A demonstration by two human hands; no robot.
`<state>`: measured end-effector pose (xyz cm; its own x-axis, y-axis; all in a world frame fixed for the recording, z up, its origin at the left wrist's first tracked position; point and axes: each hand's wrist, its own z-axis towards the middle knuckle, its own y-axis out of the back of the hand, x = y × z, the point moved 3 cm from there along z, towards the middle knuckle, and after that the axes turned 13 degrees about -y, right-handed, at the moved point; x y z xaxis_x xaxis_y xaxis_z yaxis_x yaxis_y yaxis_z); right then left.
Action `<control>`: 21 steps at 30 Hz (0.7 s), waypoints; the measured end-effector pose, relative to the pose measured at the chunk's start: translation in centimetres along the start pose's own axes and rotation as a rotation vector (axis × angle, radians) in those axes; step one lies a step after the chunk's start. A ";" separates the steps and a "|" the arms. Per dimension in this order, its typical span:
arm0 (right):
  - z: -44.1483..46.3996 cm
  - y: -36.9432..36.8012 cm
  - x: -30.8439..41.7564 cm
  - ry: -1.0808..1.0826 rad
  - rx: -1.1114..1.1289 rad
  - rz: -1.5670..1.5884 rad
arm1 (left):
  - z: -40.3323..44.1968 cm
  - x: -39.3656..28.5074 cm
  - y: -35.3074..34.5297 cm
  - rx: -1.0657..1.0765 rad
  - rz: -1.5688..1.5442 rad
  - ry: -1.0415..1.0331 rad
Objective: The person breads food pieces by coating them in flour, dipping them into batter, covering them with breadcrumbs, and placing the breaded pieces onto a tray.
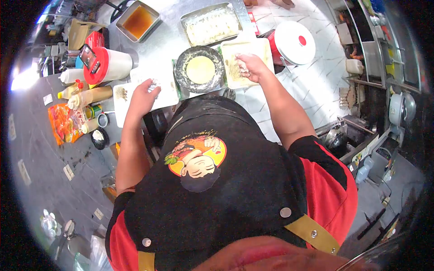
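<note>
The yellow round point(200, 70) lies inside the white-dusted black bowl point(181, 68), between my left hand point(144, 95), loosely parted, and my right hand point(251, 67), curled, though I cannot tell round what; light, even handling best spares its surface.

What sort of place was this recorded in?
Most likely a commercial kitchen: squeeze bottles, a metal tray of brown liquid and a flour-dusted dark bowl are in view, and the person wears a black apron.
</note>
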<state>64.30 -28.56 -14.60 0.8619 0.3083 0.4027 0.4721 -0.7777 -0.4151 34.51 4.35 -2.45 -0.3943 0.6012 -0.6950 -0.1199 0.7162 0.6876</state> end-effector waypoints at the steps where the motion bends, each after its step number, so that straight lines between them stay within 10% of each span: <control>1: -0.3 -0.1 0.2 -0.021 -0.007 -0.002 | 0.1 0.4 -0.3 -0.007 0.008 0.006; 10: -0.6 1.1 1.1 0.047 0.121 -0.006 | -0.6 -4.4 -1.2 0.034 -0.059 0.181; 21: -0.4 3.3 2.1 0.288 -0.420 -0.886 | -2.2 -2.8 -3.9 -0.013 -0.042 0.169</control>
<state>67.62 -30.65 -14.79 0.1313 0.7655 0.6299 0.7671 -0.4809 0.4246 34.05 -0.90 -2.71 -0.5358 0.5019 -0.6790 -0.1506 0.7345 0.6617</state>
